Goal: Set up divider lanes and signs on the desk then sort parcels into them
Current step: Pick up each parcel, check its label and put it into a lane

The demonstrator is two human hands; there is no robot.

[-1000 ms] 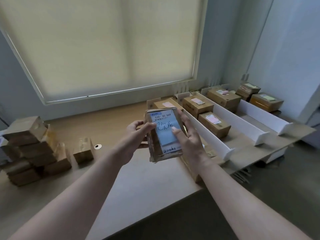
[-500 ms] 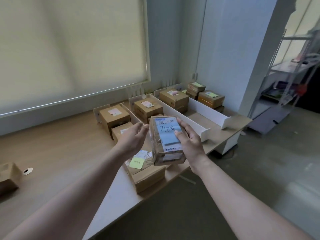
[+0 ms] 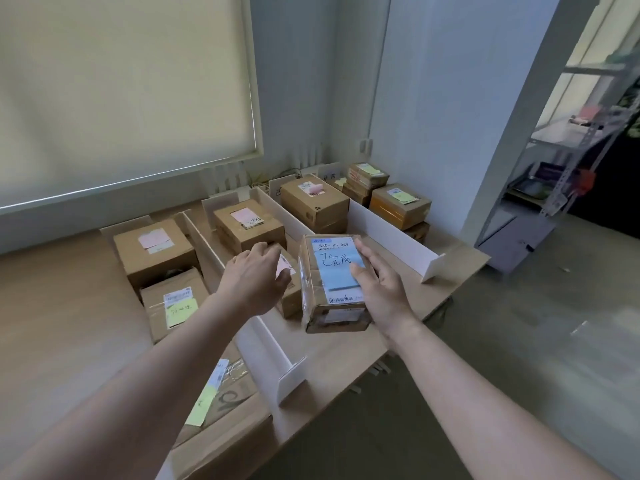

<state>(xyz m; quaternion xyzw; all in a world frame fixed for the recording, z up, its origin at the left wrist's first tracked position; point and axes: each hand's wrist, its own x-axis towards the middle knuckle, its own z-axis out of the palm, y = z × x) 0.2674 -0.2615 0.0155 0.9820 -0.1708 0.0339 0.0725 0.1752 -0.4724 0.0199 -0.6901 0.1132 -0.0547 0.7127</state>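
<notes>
My right hand (image 3: 379, 291) gripped a small brown cardboard parcel with a blue handwritten label (image 3: 334, 284), fingers laid up its right side and the thumb pressing on the label face, so the parcel hung in the air above the lane between two white dividers. My left hand (image 3: 254, 280) was just beside the parcel and apart from it, held wide with the fingers relaxed and gripping nothing. Under that hand lay a brown box with a pink note (image 3: 289, 289), mostly hidden by it. The near white foam-board divider (image 3: 265, 339) ran from the desk's front edge back between the lanes, and the far white divider (image 3: 391, 233) stood to the right of the parcel. In the left lane sat a cardboard box with a pink and white label (image 3: 156, 252) and, in front of it, a taped box with a yellow-green sticky note (image 3: 173, 303). Further back stood a box with a pink label and handwriting (image 3: 247, 225) and a larger plain carton (image 3: 313, 202). Past the far divider were an orange-sided box (image 3: 400, 206) and a stack of flat parcels (image 3: 367, 178). All of it rested on the light wooden desk (image 3: 62, 306).
</notes>
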